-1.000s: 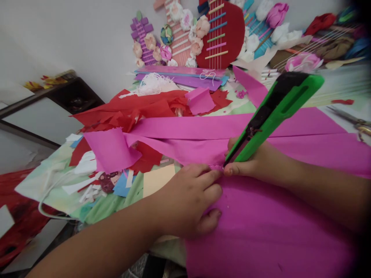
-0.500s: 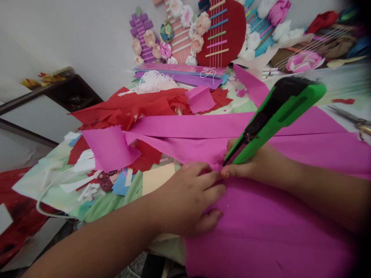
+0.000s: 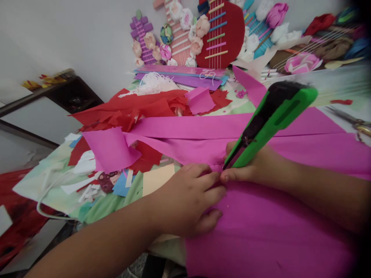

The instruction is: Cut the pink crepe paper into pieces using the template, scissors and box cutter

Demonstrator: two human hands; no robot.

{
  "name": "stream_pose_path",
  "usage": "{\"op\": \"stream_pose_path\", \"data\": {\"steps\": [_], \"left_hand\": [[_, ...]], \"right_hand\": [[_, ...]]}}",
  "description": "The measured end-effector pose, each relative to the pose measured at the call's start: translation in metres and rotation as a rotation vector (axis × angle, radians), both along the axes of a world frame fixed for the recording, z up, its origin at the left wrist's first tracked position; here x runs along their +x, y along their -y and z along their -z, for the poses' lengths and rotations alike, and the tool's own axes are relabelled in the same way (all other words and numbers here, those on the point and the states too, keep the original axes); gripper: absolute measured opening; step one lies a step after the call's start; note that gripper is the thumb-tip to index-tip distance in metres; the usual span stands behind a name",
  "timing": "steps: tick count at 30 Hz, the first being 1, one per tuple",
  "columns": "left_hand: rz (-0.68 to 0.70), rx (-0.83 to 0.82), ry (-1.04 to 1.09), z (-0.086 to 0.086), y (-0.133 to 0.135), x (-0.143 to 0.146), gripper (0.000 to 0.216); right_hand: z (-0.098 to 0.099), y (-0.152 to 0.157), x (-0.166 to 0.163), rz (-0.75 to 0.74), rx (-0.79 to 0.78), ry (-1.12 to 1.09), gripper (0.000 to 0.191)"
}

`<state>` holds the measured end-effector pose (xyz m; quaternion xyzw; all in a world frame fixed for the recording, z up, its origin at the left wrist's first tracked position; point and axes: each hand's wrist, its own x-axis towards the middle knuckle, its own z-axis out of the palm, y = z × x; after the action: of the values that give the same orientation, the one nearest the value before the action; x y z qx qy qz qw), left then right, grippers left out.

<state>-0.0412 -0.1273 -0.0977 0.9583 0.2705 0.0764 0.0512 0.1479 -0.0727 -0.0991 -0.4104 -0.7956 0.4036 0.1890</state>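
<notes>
A large magenta paper sheet (image 3: 269, 224) covers the right and near part of the table. My right hand (image 3: 249, 166) grips a green and black box cutter (image 3: 266, 123), its handle leaning up to the right and its tip down at the paper. The blade itself is hidden by the fingers. Beside it, my left hand (image 3: 194, 199) presses on the sheet's left side, fingers spread and slightly bent, fingertips close to the right thumb. A partly cut magenta strip (image 3: 162, 144) runs leftward from the cut and ends in a curled piece (image 3: 108, 148).
Red paper scraps (image 3: 156, 102) and a tangle of white string (image 3: 155, 83) lie behind. Scissors (image 3: 352, 121) rest at the right edge. Guitar-shaped crafts, one a red guitar (image 3: 234, 34), lean on the wall. White and blue offcuts (image 3: 124, 187) lie at left.
The box cutter's handle has shifted slightly left and down in the right hand. My left hand stays in place on the sheet.
</notes>
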Motion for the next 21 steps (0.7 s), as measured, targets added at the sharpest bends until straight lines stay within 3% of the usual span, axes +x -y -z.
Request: {"op": "stream_pose_path", "data": {"steps": [11, 21], "left_hand": [[0.004, -0.002, -0.01, -0.0009, -0.0004, -0.0002, 0.03], [0.007, 0.003, -0.01, -0.0008, -0.0002, -0.0007, 0.031]], "right_hand": [[-0.0043, 0.0009, -0.0018, 0.039, -0.047, -0.089, 0.029], [-0.0007, -0.0023, 0.0016, -0.018, 0.031, -0.037, 0.041]]}}
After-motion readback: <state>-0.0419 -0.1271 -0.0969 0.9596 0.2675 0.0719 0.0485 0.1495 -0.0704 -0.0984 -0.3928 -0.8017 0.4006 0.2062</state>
